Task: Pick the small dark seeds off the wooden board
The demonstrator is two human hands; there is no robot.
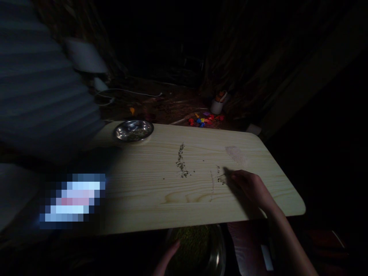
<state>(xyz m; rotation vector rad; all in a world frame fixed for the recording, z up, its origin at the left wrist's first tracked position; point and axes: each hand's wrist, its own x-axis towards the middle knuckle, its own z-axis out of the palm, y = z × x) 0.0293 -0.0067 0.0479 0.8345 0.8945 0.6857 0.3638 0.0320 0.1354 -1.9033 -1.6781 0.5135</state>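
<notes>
The pale wooden table (161, 191) has rounded corners at its right end, and plain grain stretches between its near edge and the dark row of grains (181, 161) in the middle. The right hand (253, 186) leans in from the near right, just beside a smaller dark cluster (220, 180); I can't tell whether its fingertips press together or pinch something. The left hand (169, 253) reaches to a metal bowl (220, 253) beneath the near edge — one finger shows, too little to read its grip.

The dark grains look tiny and loose, thinning to a few strays. A pale granular patch (235, 154) lies farther right, and a shiny dish (148, 128) sits at the far left edge. Green stuff (197, 241) fills the bowl. At near left a screen (74, 199) glows — coarse squares hide any writing.
</notes>
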